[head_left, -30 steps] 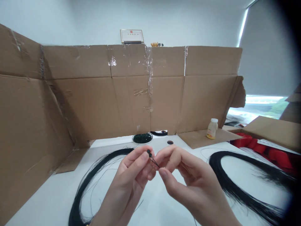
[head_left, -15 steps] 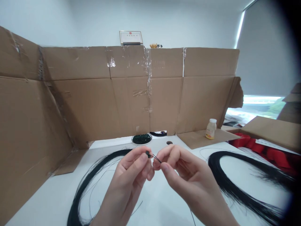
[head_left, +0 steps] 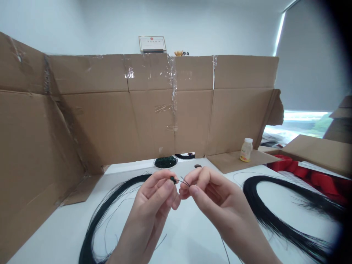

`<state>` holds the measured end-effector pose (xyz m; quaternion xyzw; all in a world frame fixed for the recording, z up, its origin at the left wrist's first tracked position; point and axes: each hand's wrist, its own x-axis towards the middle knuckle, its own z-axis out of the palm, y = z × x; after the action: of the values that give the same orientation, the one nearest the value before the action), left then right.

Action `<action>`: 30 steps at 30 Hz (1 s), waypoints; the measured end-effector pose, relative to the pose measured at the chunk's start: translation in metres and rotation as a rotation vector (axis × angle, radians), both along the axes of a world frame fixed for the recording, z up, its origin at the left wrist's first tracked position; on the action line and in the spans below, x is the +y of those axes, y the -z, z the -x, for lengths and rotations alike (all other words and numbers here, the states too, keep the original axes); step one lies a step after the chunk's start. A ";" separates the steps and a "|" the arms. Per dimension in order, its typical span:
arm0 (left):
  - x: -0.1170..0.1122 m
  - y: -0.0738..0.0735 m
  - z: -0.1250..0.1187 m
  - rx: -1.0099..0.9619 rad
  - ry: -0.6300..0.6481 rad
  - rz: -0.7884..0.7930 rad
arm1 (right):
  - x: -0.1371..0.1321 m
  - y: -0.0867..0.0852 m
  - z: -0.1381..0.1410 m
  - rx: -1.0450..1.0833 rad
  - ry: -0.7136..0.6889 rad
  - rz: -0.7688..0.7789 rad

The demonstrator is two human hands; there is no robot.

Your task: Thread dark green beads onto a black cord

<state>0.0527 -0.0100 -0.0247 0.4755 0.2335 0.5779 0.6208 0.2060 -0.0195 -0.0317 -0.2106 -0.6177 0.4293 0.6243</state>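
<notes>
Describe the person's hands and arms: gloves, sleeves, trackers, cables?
Bare, both of them. The left hand and right hand have no gloves, tape, markers, trackers or cables. No rings or watch show. No sleeve comes into view before the bottom edge of the frame.

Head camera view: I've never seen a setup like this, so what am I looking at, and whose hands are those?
There's no machine here. This is one camera worn on a person's head, looking forward and down, so those are the person's own bare hands. The left hand pinches a small black bead, and thin dark strands run from it toward the right hand. On the white table lie a left loop of black strands and a right loop of black strands. Further off, a dish of dark green material sits before a cardboard wall.
</notes>
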 end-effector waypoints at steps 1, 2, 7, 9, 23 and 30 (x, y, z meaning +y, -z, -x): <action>0.000 0.000 0.000 -0.009 -0.008 0.012 | -0.001 -0.001 0.000 0.010 -0.004 0.019; -0.001 -0.001 0.000 -0.008 -0.012 0.014 | -0.002 -0.003 0.001 0.025 -0.009 0.045; -0.005 -0.004 -0.002 0.016 -0.026 0.007 | -0.006 -0.007 0.002 0.030 -0.037 0.099; -0.004 -0.004 -0.002 0.014 -0.024 0.014 | -0.006 -0.008 0.000 0.024 -0.049 0.084; -0.001 -0.013 -0.010 0.035 -0.141 0.010 | -0.004 -0.008 -0.004 -0.081 -0.070 -0.017; -0.006 -0.026 -0.015 0.082 -0.171 -0.053 | -0.003 -0.012 -0.006 -0.082 -0.096 -0.021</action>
<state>0.0677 -0.0156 0.0016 0.4932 0.2831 0.6147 0.5466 0.2120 -0.0228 -0.0198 -0.1915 -0.6568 0.4433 0.5792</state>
